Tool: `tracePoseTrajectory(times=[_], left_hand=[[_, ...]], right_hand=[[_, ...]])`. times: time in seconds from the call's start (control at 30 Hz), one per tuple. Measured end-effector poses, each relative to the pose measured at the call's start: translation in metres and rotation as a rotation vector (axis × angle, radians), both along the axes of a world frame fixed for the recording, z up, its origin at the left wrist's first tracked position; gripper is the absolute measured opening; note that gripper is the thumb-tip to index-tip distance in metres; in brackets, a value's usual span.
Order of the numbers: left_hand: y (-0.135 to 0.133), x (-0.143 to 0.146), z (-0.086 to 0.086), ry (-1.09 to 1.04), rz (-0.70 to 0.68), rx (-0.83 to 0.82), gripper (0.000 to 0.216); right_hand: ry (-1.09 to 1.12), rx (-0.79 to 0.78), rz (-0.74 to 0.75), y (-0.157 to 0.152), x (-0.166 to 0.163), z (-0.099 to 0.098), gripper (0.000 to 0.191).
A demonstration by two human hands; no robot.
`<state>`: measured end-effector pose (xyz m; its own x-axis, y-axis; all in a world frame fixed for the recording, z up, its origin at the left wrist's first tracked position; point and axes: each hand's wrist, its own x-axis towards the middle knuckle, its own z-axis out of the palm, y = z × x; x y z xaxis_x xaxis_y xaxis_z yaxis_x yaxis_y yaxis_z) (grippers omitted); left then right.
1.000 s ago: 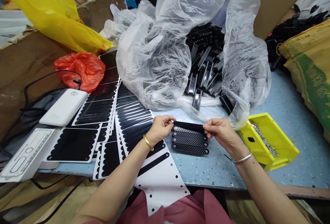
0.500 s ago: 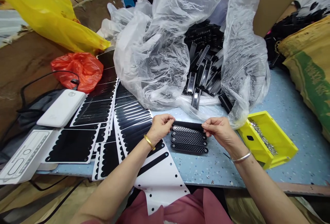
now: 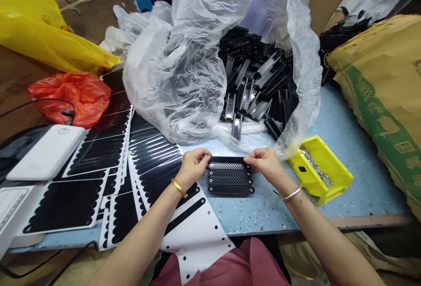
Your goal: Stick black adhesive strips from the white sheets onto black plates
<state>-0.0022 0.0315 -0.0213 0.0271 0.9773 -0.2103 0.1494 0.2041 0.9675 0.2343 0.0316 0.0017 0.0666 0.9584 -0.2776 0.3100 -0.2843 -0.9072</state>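
Note:
My left hand point(image 3: 194, 167) pinches the left end of a thin black adhesive strip point(image 3: 226, 159), and my right hand point(image 3: 265, 163) pinches its right end. The strip is stretched flat along the far side of a row of black plastic bars point(image 3: 230, 181). These bars lie side by side, with a diamond-patterned face and a small metal fitting near each end. Whether the strip touches the farthest bar I cannot tell. Beside my left forearm lies a white backing sheet point(image 3: 197, 229) with one black strip left near its peeled part.
A clear plastic bag point(image 3: 174, 84) full of black plastic parts point(image 3: 259, 80) stands behind my hands. A yellow bin point(image 3: 342, 180) of small metal pieces sits right. Sheets of black strips point(image 3: 154, 150), a white power bank point(image 3: 48, 152) and a red bag point(image 3: 70, 97) lie left.
The view has turned to the right, so the scene sits farther left. Both hands keep their pinch on the strip, which lies close along the far bar.

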Motion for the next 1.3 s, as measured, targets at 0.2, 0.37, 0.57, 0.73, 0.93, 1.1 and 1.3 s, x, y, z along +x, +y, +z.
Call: tracePoseTrajectory(times=[0.2,0.37,0.57,0.73,0.93,1.1,1.3], left_hand=[[0.001,0.000,-0.002,-0.011,0.006,-0.007,0.015],[0.001,0.000,-0.002,-0.011,0.006,-0.001,0.016],[0.001,0.000,-0.003,-0.008,0.007,0.001,0.017],[0.001,0.000,-0.004,-0.006,0.012,0.004,0.017],[0.002,-0.001,-0.005,-0.010,0.000,0.017,0.016],[0.002,-0.002,-0.005,-0.003,-0.004,0.025,0.016],[0.002,-0.002,-0.003,0.015,-0.026,0.046,0.015]], right_hand=[[-0.092,0.004,-0.029,0.003,-0.001,-0.005,0.018],[-0.134,0.004,-0.009,0.005,-0.003,-0.006,0.016],[-0.266,0.065,0.042,0.007,-0.005,-0.003,0.017],[-0.416,0.096,0.077,0.007,-0.009,-0.002,0.017],[-0.490,0.085,0.090,0.007,-0.010,-0.003,0.020],[-0.488,0.105,0.089,0.008,-0.009,-0.008,0.020],[-0.460,0.149,0.070,0.004,-0.008,-0.010,0.019]])
